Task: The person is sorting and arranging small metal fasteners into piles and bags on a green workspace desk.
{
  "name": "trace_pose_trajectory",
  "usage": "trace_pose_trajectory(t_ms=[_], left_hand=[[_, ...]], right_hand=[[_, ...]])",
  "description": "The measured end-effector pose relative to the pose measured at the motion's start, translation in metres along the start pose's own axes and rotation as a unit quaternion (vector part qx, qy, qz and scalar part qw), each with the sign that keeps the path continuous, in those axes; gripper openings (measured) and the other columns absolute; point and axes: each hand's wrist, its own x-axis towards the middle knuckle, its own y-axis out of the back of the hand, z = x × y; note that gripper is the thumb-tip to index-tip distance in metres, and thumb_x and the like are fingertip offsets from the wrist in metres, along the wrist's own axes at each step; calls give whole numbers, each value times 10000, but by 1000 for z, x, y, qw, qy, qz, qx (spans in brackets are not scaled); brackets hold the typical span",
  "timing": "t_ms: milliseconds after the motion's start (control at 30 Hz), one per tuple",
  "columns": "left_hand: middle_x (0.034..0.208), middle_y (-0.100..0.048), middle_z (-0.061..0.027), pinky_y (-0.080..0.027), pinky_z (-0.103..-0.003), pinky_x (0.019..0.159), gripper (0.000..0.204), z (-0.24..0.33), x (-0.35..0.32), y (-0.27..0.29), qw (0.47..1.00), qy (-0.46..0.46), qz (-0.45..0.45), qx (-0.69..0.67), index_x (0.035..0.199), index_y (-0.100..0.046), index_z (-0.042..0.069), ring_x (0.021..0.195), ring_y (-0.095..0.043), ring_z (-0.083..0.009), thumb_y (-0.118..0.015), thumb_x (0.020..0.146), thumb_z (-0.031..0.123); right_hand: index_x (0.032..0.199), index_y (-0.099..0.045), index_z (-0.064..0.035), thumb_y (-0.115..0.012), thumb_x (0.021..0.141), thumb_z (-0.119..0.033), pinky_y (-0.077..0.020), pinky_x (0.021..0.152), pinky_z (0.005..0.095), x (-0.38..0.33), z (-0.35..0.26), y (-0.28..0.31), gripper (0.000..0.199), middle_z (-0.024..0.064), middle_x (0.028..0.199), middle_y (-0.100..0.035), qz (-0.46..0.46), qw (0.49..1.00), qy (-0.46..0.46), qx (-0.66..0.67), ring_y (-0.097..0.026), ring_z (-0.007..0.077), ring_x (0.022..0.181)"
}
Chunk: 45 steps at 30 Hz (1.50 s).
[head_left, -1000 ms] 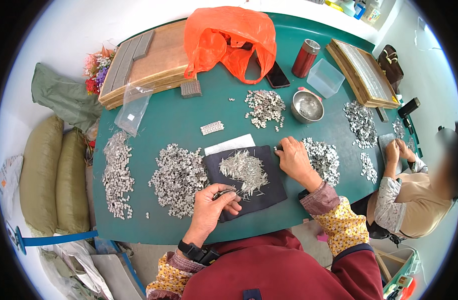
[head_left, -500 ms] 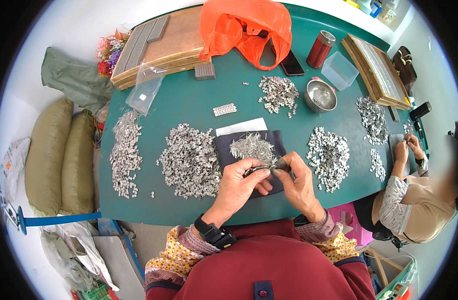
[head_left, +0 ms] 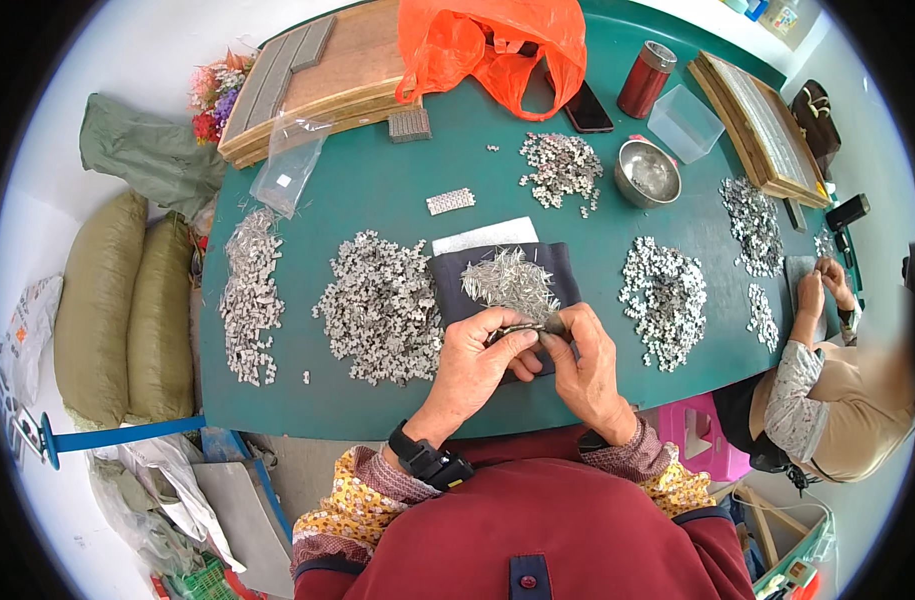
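Note:
My left hand (head_left: 469, 368) is closed round a small dark strip of metal pieces (head_left: 515, 329), mostly hidden by the fingers. At the strip's right end, the thumb and fingers of my right hand (head_left: 585, 362) pinch together; whether they also grip a tiny pin cannot be seen. Just beyond both hands, a heap of thin metal pins (head_left: 512, 280) lies on a dark cloth (head_left: 449, 278). A white pad (head_left: 485, 236) shows from under the cloth's far edge. Heaps of small metal links (head_left: 379, 308) lie to the left and more links (head_left: 663, 302) to the right.
Farther off are a flat linked piece (head_left: 450, 201), a metal bowl (head_left: 648, 172), a clear plastic box (head_left: 685, 124), a red flask (head_left: 646, 80), a phone (head_left: 587, 108), an orange bag (head_left: 497, 45) and wooden trays (head_left: 357, 60). Another person (head_left: 827, 400) works at the right.
The whole view has shifted slightly, with the table's things higher in it. My hands stay together on the strip, with only small finger movement.

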Motion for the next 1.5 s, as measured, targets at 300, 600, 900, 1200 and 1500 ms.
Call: trace_pose_trajectory(t_ms=[300, 600, 900, 1200, 1500], left_hand=[[849, -695, -137, -591, -285, 583, 133, -1, -2, 3, 1000, -5, -9, 6, 1034, -663, -62, 692, -699, -185, -629, 945, 31], [818, -695, -101, -576, -267, 576, 95, 3, -6, 9, 997, 10, -36, 73, 980, -659, -49, 673, -693, -153, -624, 951, 34], [824, -695, -103, -579, -265, 585, 111, 0, -2, 12, 999, 10, -33, 40, 1015, -661, -59, 680, -695, -153, -623, 949, 22], [816, -699, -110, -576, -260, 581, 100, -4, -7, 19, 999, 1, 4, 46, 996, -670, -58, 676, -696, -150, -623, 941, 12], [808, -701, -179, -573, -291, 517, 104, -4, -31, 73, 990, -8, 139, -27, 975, -667, -72, 623, -693, -212, -646, 899, -5]], right_hand=[[927, -512, -7, -618, 844, 56, -449, 672, 408, -3, 0, -5, 149, 142, 848, -527, 2, 1000, 0, 2, -542, 337, 767], [968, -538, -9, -615, 818, 71, -447, 697, 418, -10, 3, -7, 187, 151, 910, -554, -17, 999, 37, -22, -535, 342, 805], [980, -551, -9, -604, 821, 75, -443, 704, 406, -10, 8, -15, 188, 144, 909, -556, 1, 999, 38, -30, -529, 331, 809], [997, -563, -11, -619, 831, 48, -436, 719, 407, -8, 6, -24, 185, 142, 927, -573, -3, 996, 57, -67, -535, 329, 815], [1100, -645, -24, -582, 693, 19, -389, 865, 417, 15, 12, -24, 415, 115, 1103, -578, -103, 951, 98, -275, -515, 304, 1015]])
